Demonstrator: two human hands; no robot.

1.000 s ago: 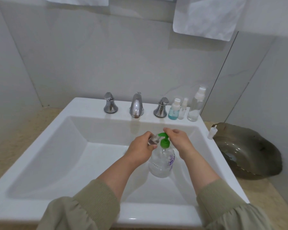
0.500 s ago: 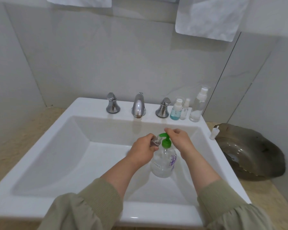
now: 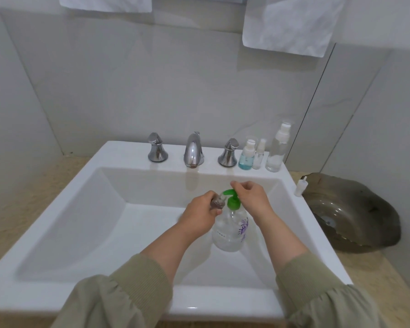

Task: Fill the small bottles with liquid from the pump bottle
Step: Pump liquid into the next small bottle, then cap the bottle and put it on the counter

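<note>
A clear pump bottle (image 3: 231,229) with a green pump head (image 3: 232,200) stands in the white sink basin (image 3: 92,221). My left hand (image 3: 200,215) grips a small clear bottle (image 3: 219,201), its mouth held at the green spout. My right hand (image 3: 252,197) rests on top of the pump head, fingers curled over it. Three more small bottles stand on the sink's back ledge: a blue-filled one (image 3: 246,155), a tiny clear one (image 3: 259,154) and a taller clear spray bottle (image 3: 277,147).
A chrome faucet (image 3: 194,150) with two handles sits at the back of the sink. A small white cap (image 3: 301,187) stands on the right rim. A dark glass dish (image 3: 355,214) lies on the beige counter to the right. White towels (image 3: 291,22) hang above.
Both hands stay at the pump head with the small bottle under the spout; the view has shifted slightly. My right hand's fingers sit a little higher over the pump.
</note>
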